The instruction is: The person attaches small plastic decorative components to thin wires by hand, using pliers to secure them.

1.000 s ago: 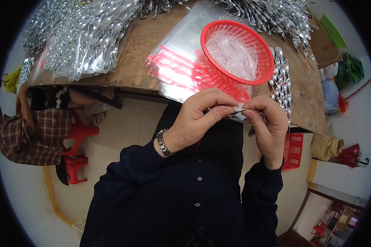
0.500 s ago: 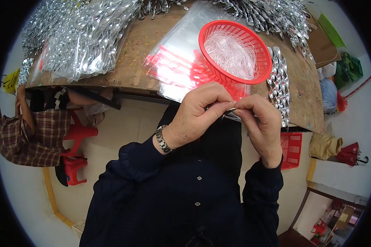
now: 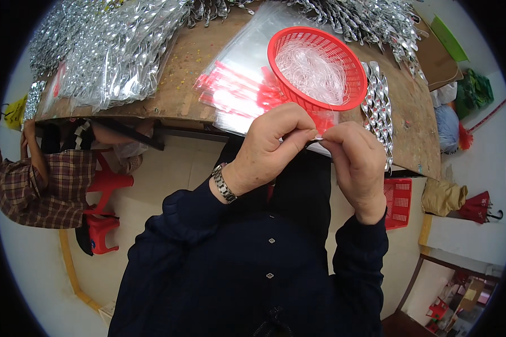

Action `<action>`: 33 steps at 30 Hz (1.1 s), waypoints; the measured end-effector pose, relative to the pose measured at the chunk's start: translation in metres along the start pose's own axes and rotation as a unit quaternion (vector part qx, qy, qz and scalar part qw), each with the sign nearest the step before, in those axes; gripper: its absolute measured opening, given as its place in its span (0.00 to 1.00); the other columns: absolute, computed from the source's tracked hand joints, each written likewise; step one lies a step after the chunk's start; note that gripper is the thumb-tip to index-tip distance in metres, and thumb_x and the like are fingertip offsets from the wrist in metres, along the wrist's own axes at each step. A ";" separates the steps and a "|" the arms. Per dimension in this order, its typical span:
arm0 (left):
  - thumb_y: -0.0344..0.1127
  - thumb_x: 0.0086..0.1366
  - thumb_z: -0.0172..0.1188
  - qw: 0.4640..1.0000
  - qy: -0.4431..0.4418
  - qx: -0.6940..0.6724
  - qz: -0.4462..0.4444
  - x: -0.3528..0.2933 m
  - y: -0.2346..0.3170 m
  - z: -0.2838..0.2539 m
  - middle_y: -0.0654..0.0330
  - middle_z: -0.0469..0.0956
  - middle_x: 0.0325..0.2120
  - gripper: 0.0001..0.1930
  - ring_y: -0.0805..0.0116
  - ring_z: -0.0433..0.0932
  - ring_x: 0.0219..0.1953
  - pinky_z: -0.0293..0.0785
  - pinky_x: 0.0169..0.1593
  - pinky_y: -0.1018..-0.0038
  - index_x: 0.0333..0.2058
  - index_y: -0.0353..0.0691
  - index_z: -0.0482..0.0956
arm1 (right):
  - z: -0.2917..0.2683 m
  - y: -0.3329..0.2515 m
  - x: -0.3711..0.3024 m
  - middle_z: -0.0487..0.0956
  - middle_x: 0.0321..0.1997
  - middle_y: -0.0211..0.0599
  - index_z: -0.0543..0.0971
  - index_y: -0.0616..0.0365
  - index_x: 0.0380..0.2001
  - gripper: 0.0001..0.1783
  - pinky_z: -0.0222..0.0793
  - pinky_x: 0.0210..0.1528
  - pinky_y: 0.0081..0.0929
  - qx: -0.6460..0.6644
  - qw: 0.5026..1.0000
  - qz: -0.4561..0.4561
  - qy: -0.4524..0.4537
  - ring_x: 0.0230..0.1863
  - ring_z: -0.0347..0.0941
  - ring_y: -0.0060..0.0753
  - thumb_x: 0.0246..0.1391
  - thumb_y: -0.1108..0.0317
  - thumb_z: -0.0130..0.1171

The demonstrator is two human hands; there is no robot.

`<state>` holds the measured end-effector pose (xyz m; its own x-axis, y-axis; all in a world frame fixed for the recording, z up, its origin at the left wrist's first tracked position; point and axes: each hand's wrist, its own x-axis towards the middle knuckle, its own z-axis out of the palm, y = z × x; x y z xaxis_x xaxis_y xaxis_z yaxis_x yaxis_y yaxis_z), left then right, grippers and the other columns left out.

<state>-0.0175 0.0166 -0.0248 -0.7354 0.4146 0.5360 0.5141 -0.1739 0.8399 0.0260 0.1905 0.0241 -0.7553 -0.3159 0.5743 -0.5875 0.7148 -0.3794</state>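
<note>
My left hand (image 3: pixel 272 143), with a metal watch on its wrist, is closed in a pinch on a small shiny silver piece (image 3: pixel 315 140), just off the table's near edge. Right against its fingertips, my right hand (image 3: pixel 357 165) is also pinching. Its fingers cover whatever is between them, perhaps a thread too thin to see. Beyond the hands stands a red plastic basket (image 3: pixel 274 64) holding a tangle of clear thread (image 3: pixel 312 70). It rests on a stack of clear plastic bags (image 3: pixel 244 53) with red printed ends. Twisted silver ornaments (image 3: pixel 379 121) lie in a row right of the basket.
Large heaps of twisted silver strips (image 3: pixel 118 50) cover the wooden table's (image 3: pixel 197 67) left, with more at the far right. A person in a plaid shirt (image 3: pixel 42 188) sits at the left by red stools (image 3: pixel 104 233). A red crate (image 3: pixel 398 205) stands below the table at right.
Both hands have moved slightly up and away from my body, still pinching close together. A small gap with something pale shows between their fingertips. The basket has shifted only slightly in the picture.
</note>
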 end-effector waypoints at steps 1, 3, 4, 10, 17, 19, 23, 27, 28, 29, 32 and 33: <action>0.22 0.61 0.52 1.000 0.002 0.002 -0.001 -0.001 0.000 0.000 0.62 0.71 0.29 0.02 0.76 0.69 0.27 0.66 0.31 0.80 0.32 0.33 0.73 | 0.001 0.000 0.000 0.75 0.25 0.38 0.75 0.58 0.28 0.08 0.66 0.28 0.35 -0.007 1.000 -0.007 0.003 0.28 0.73 0.44 0.41 0.78 0.62; 0.21 0.61 0.52 1.000 0.004 0.003 -0.002 -0.002 0.000 0.000 0.62 0.71 0.29 0.02 0.76 0.69 0.27 0.66 0.31 0.80 0.32 0.33 0.73 | 0.003 0.000 -0.003 0.75 0.26 0.39 0.75 0.58 0.28 0.09 0.66 0.29 0.35 -0.007 1.000 0.000 0.006 0.28 0.73 0.44 0.41 0.78 0.62; 0.21 0.61 0.52 1.000 0.005 0.002 -0.011 -0.004 0.000 0.000 0.62 0.71 0.29 0.02 0.77 0.69 0.27 0.66 0.31 0.81 0.32 0.33 0.73 | 0.003 0.000 -0.004 0.76 0.26 0.39 0.75 0.59 0.29 0.09 0.66 0.29 0.35 -0.007 1.000 0.006 0.010 0.28 0.73 0.44 0.41 0.78 0.62; 0.22 0.62 0.51 0.999 0.016 -0.004 -0.035 -0.006 0.009 -0.007 0.62 0.71 0.30 0.03 0.79 0.69 0.27 0.65 0.29 0.83 0.33 0.33 0.73 | -0.001 -0.010 -0.006 0.77 0.29 0.42 0.76 0.60 0.38 0.14 0.69 0.33 0.32 0.079 0.990 0.116 -0.025 0.31 0.76 0.43 0.44 0.78 0.62; 0.25 0.65 0.50 0.978 0.133 -0.149 -0.064 0.000 0.027 -0.030 0.64 0.73 0.29 0.04 0.79 0.72 0.29 0.67 0.31 0.83 0.33 0.34 0.74 | -0.041 -0.009 -0.007 0.75 0.26 0.29 0.76 0.64 0.42 0.15 0.63 0.29 0.15 0.156 0.966 0.174 -0.113 0.26 0.69 0.16 0.48 0.84 0.55; 0.26 0.66 0.48 0.969 0.145 -0.193 -0.061 0.000 0.027 -0.040 0.60 0.76 0.33 0.05 0.78 0.74 0.31 0.68 0.32 0.82 0.35 0.35 0.74 | -0.049 -0.007 -0.008 0.75 0.27 0.29 0.76 0.66 0.40 0.13 0.63 0.29 0.15 0.189 0.955 0.199 -0.116 0.27 0.70 0.17 0.49 0.82 0.54; 0.31 0.68 0.47 0.930 0.190 -0.302 -0.087 -0.002 0.023 -0.054 0.53 0.76 0.40 0.06 0.71 0.74 0.35 0.67 0.34 0.79 0.38 0.37 0.71 | -0.061 -0.008 -0.013 0.77 0.27 0.32 0.78 0.66 0.34 0.08 0.60 0.25 0.12 0.285 0.898 0.306 -0.136 0.25 0.69 0.15 0.49 0.78 0.55; 0.32 0.69 0.44 0.882 0.220 -0.399 -0.122 -0.002 0.026 -0.055 0.50 0.77 0.39 0.06 0.68 0.77 0.37 0.69 0.33 0.78 0.39 0.38 0.69 | -0.060 0.003 -0.026 0.79 0.26 0.40 0.77 0.65 0.31 0.06 0.56 0.19 0.14 0.442 0.828 0.303 -0.163 0.17 0.63 0.14 0.48 0.76 0.54; 0.33 0.70 0.44 0.870 0.212 -0.426 -0.129 -0.002 0.026 -0.056 0.50 0.77 0.38 0.06 0.66 0.77 0.38 0.69 0.32 0.78 0.39 0.39 0.68 | -0.057 0.005 -0.031 0.79 0.26 0.43 0.77 0.66 0.30 0.06 0.54 0.16 0.14 0.489 0.813 0.274 -0.159 0.14 0.61 0.14 0.47 0.76 0.54; 0.33 0.70 0.44 0.870 0.214 -0.425 -0.129 -0.004 0.024 -0.057 0.50 0.77 0.38 0.06 0.66 0.77 0.38 0.69 0.32 0.78 0.39 0.39 0.68 | -0.053 0.004 -0.032 0.79 0.26 0.43 0.77 0.66 0.30 0.06 0.54 0.16 0.14 0.490 0.812 0.273 -0.161 0.14 0.61 0.14 0.47 0.76 0.54; 0.34 0.70 0.42 0.868 0.166 -0.457 -0.097 -0.007 0.020 -0.059 0.54 0.76 0.30 0.06 0.66 0.76 0.32 0.66 0.29 0.78 0.39 0.39 0.66 | -0.041 0.002 -0.036 0.80 0.30 0.52 0.75 0.66 0.29 0.05 0.50 0.11 0.12 0.572 0.761 0.272 -0.143 0.09 0.55 0.13 0.47 0.79 0.52; 0.34 0.70 0.43 0.875 0.176 -0.439 -0.101 -0.004 0.025 -0.055 0.59 0.70 0.26 0.06 0.69 0.71 0.28 0.64 0.27 0.79 0.37 0.39 0.66 | -0.041 0.002 -0.036 0.80 0.30 0.52 0.75 0.66 0.29 0.05 0.50 0.11 0.12 0.571 0.761 0.272 -0.142 0.09 0.55 0.13 0.47 0.79 0.52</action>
<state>-0.0263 -0.0389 -0.0013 -0.9423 0.2420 0.2315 -0.0662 -0.8122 0.5795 0.0636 0.2287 0.0328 -0.9139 -0.4058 -0.0128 0.0891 -0.1698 -0.9814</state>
